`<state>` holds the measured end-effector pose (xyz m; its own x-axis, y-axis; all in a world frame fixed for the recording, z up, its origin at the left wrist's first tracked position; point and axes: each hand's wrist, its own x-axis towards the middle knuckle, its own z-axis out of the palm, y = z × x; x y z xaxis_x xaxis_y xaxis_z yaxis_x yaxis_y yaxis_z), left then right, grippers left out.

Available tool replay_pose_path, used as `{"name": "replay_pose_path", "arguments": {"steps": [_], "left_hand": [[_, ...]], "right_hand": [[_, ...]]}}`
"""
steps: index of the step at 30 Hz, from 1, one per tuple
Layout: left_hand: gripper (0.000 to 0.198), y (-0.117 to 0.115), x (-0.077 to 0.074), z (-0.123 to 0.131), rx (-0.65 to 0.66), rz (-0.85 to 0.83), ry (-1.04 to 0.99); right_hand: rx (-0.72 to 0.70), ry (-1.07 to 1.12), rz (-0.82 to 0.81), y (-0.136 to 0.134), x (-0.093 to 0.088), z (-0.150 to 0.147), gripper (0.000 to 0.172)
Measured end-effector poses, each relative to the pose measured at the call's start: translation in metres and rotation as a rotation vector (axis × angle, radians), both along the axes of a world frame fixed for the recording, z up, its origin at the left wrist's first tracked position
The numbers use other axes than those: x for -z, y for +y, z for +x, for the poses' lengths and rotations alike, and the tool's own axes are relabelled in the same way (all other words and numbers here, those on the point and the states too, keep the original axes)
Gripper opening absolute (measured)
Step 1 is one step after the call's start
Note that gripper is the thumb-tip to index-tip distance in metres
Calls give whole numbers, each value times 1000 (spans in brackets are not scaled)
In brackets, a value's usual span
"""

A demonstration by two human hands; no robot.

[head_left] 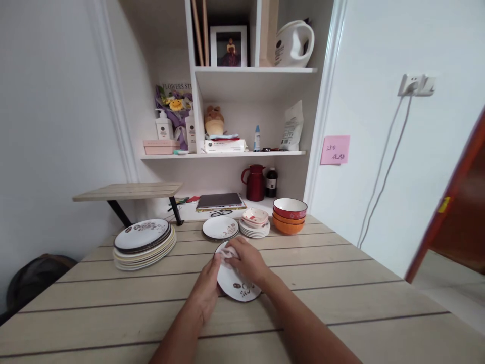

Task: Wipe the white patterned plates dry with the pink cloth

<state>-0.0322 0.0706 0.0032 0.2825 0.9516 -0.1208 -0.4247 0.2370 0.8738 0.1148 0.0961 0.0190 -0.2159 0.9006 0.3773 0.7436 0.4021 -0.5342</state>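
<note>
A white plate (239, 285) with a dark rim and brown floral print is between my hands, low over the wooden table (303, 313). My left hand (207, 289) grips its left edge. My right hand (246, 260) presses a crumpled white cloth (228, 253) onto the plate's upper part, fingers curled around it. Just beyond are a small stack of dark-rimmed plates (220, 228) and a stack of small white plates (255, 231) with patterned dishes (255, 217) on top.
A tall stack of plates (146, 242) stands at the left beside a wooden riser (129, 190). Stacked bowls (289, 222) are at the back right. Behind them are a dark laptop (220, 200), glasses (221, 213), a red jug (255, 183) and white shelves (227, 155).
</note>
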Motion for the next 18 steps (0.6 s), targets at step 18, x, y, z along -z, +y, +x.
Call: {"name": "replay_pose_path", "arguments": {"steps": [18], "left_hand": [[59,1,1,-3,-16,-71,-116]], "right_hand": [[-166,-411,-238,-33,-20,18,26]]}}
